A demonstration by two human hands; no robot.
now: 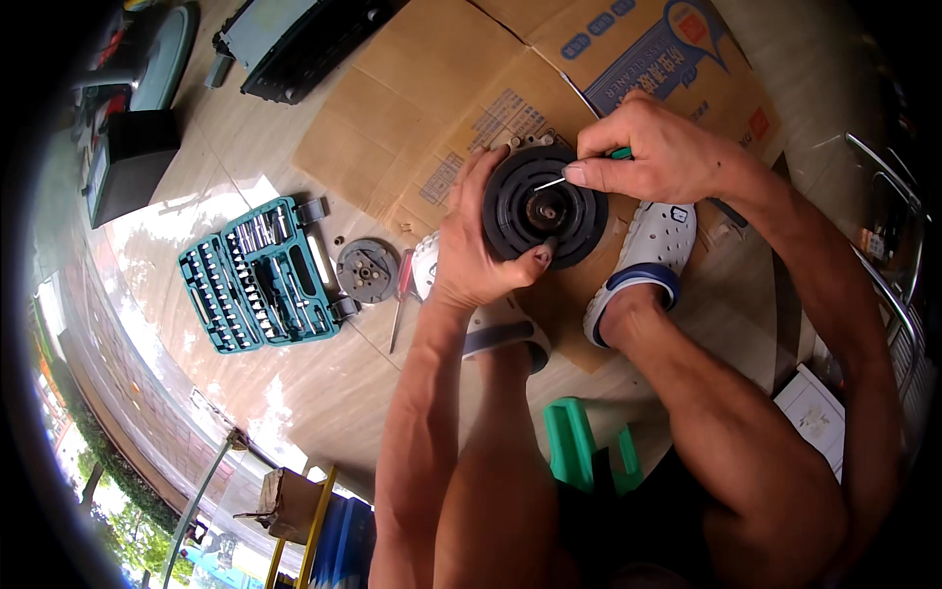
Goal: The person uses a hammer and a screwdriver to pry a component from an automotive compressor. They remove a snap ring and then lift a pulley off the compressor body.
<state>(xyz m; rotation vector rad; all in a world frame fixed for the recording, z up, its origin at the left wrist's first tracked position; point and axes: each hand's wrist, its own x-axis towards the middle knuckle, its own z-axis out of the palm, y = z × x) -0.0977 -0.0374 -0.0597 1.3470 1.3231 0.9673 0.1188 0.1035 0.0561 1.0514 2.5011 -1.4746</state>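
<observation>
The black pulley (pixel 547 210) sits between the person's clogs (pixel 655 240), over the cardboard (pixel 392 137); the metal body (pixel 520 142) behind it barely shows at the far edge. The left hand (pixel 476 245) has its grip clasped around the pulley's left rim, fingertips partly lost behind. The right hand (pixel 657 152) has its grip pinching a slim tool (pixel 549 184), its green handle mostly covered; whether the tip touches the pulley is hard to tell. The left clog is largely blocked by the left hand and forearm (pixel 422 422). Left on the floor (pixel 339 412), many sockets (pixel 263 231) are too small to distinguish. A black device (pixel 334 49), far left, is cut off.
</observation>
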